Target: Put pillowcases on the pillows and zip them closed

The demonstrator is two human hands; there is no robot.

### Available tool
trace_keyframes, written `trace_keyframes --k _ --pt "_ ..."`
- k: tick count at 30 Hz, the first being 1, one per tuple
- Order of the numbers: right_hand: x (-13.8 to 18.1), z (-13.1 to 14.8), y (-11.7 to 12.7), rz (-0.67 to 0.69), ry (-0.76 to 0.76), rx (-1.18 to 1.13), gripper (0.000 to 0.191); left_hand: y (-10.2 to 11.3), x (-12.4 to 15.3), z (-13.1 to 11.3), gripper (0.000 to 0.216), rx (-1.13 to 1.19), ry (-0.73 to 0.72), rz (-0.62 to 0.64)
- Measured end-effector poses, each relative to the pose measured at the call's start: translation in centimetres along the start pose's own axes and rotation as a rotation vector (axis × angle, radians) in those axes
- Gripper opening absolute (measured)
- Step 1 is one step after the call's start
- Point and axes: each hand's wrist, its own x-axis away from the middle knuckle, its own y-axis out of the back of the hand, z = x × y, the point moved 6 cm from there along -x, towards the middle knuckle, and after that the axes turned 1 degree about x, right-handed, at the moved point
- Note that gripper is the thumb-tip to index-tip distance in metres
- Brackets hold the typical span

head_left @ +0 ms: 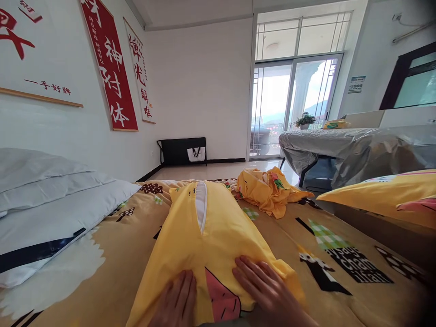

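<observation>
A yellow pillowcase (pixel 225 218) with a white pillow (pixel 201 204) inside lies lengthwise in front of me on the bed. Its zipper opening gapes at the far half, and the white pillow shows through the slit. My left hand (pixel 179 297) lies on the near left part of the case, fingers stretched out. On the near right part rests my right hand (pixel 264 286), also with extended fingers pressed on the cloth. Between the hands a pink watermelon print is visible. The near end of the pillow is cut off by the frame.
White pillows (pixel 44 200) are stacked on the left. A crumpled yellow cloth (pixel 265 186) lies beyond the pillowcase, and another yellow pillow (pixel 384 195) is at right. The patterned brown bedspread (pixel 289 240) lies underneath. A plastic-covered table (pixel 347 141) stands behind.
</observation>
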Motion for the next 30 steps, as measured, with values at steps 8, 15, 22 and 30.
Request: trace_keyframes --k 8,15,22,30 --pt "-0.5 -0.4 0.5 -0.098 -0.060 -0.063 0.040 0.6 -2.4 0.5 0.040 0.079 -0.038 -0.047" --pt "-0.4 -0.4 0.6 -0.105 -0.062 -0.074 0.040 0.6 -2.0 0.7 0.040 0.104 -0.073 -0.059" --pt "-0.3 -0.4 0.6 -0.114 -0.056 -0.073 0.040 0.3 -2.0 0.3 0.042 0.095 -0.025 -0.074" --pt "-0.5 -0.4 0.6 -0.120 -0.069 -0.072 0.038 -0.3 -1.5 -0.4 0.040 -0.002 -0.023 -0.080"
